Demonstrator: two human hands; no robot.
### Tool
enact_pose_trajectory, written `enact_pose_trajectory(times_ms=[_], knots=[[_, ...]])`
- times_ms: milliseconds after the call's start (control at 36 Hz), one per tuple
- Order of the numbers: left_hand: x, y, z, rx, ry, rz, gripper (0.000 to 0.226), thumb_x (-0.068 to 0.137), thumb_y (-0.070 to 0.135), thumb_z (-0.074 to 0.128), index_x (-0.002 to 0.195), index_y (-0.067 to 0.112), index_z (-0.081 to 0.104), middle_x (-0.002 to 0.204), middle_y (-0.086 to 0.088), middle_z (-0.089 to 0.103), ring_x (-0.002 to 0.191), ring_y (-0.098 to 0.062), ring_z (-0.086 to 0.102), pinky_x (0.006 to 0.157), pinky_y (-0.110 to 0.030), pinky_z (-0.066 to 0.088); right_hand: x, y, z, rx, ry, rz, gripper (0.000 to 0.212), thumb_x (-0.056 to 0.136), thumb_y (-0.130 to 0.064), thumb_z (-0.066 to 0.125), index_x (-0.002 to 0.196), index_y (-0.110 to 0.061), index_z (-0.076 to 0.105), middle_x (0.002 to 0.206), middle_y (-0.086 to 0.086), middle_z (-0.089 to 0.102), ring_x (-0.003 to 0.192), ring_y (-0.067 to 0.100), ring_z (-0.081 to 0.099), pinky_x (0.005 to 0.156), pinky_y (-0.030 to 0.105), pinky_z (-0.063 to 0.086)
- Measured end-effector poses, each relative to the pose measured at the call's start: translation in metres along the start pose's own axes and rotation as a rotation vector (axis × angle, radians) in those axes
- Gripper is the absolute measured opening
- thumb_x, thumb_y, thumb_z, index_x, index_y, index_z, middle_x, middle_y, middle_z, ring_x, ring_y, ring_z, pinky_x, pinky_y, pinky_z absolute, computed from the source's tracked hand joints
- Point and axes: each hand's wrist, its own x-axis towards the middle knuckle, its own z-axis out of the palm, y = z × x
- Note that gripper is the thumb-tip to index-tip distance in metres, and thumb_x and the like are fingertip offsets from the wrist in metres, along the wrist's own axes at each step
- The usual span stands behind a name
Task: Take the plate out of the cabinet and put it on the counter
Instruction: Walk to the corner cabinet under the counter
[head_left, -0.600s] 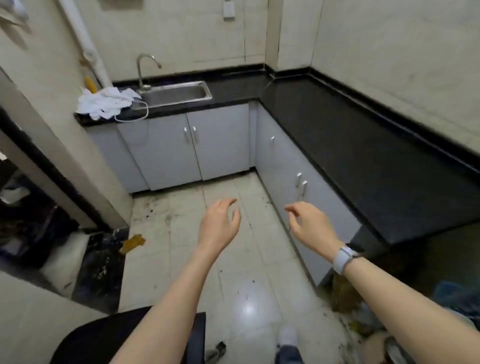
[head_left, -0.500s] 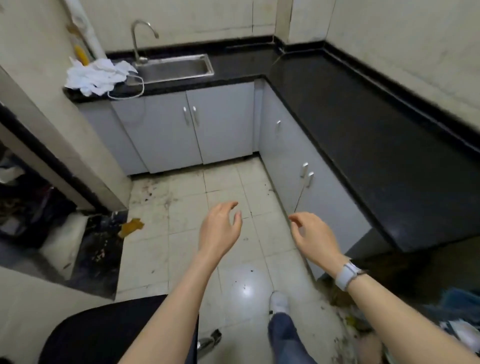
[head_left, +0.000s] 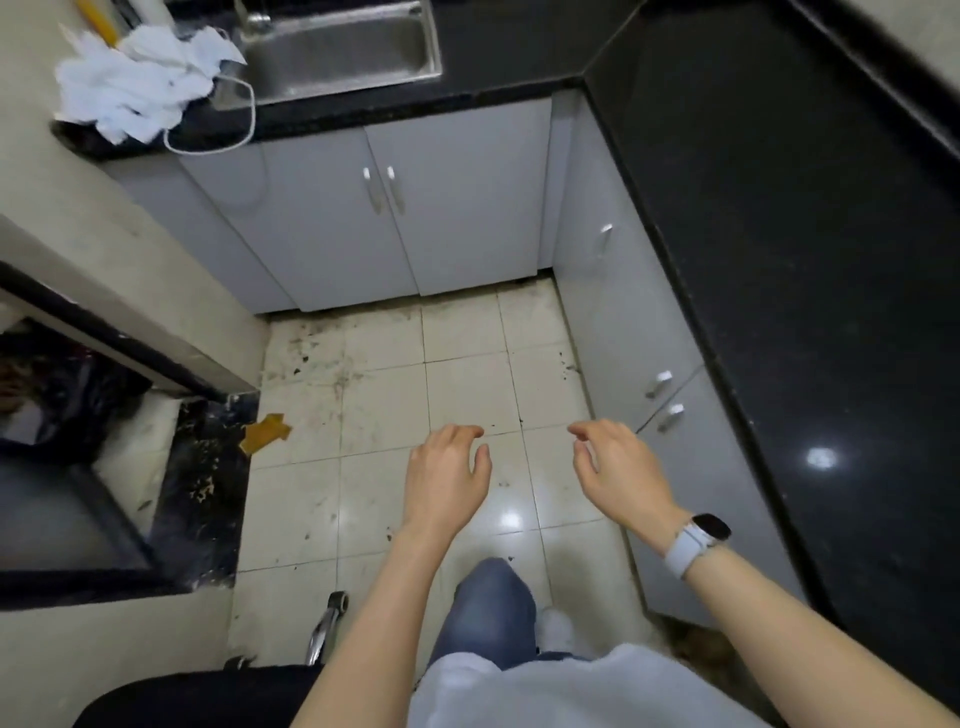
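No plate is in view; every grey cabinet door is closed. My left hand hangs over the tiled floor, empty, fingers loosely spread. My right hand, with a white watch on its wrist, is empty too and hovers just left of the right-hand cabinet, a short way from its two paired handles. The black counter runs along the right side and the back. A second cabinet with two handles sits under the sink.
A steel sink is set in the back counter, with white cloths and a white cable beside it. A black chair is at the bottom left. An orange scrap lies on the dirty floor. A dark opening lies at left.
The view has tilted down and closer to the cabinets. Both hands stay empty and have curled slightly; my knee and shirt have come into view.
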Motion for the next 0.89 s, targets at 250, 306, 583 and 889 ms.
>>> enact_pose_trajectory(times_ms=[250, 306, 583, 889], knots=[[0.164, -0.049, -0.023, 0.060, -0.038, -0.077, 0.033, 0.092, 0.025, 0.044, 0.120, 0.012, 0.056, 0.123, -0.007, 0.062, 0.112, -0.026, 0.055, 0.095, -0.037, 0.039, 0.181, -0.022, 0.002, -0.098, -0.038, -0.001, 0.033, 0.090, -0.017, 0.040, 0.119, -0.011, 0.055, 0.121, 0.010, 0.062, 0.113, 0.029, 0.052, 0.095, 0.038, 0.041], [0.205, -0.058, -0.033, 0.059, -0.060, -0.065, 0.033, 0.093, 0.025, 0.043, 0.121, 0.013, 0.055, 0.124, -0.007, 0.062, 0.113, -0.024, 0.054, 0.096, -0.037, 0.039, 0.221, -0.030, -0.001, -0.086, -0.038, 0.036, 0.033, 0.090, -0.017, 0.041, 0.118, -0.010, 0.055, 0.120, 0.011, 0.062, 0.112, 0.030, 0.053, 0.094, 0.039, 0.042], [0.397, -0.078, -0.083, 0.074, -0.099, -0.012, 0.034, 0.093, 0.028, 0.043, 0.122, 0.015, 0.054, 0.124, -0.006, 0.062, 0.114, -0.024, 0.055, 0.098, -0.039, 0.042, 0.387, -0.057, -0.029, -0.009, -0.025, 0.158, 0.032, 0.090, -0.014, 0.041, 0.118, -0.008, 0.056, 0.118, 0.013, 0.063, 0.111, 0.029, 0.053, 0.095, 0.037, 0.043], [0.600, -0.040, -0.058, 0.092, -0.253, 0.190, 0.031, 0.090, 0.019, 0.048, 0.117, 0.007, 0.058, 0.115, -0.016, 0.065, 0.101, -0.032, 0.060, 0.086, -0.043, 0.050, 0.541, -0.008, -0.037, 0.051, -0.003, 0.378, 0.034, 0.090, -0.018, 0.039, 0.121, -0.013, 0.054, 0.122, 0.010, 0.061, 0.109, 0.027, 0.055, 0.091, 0.041, 0.048]])
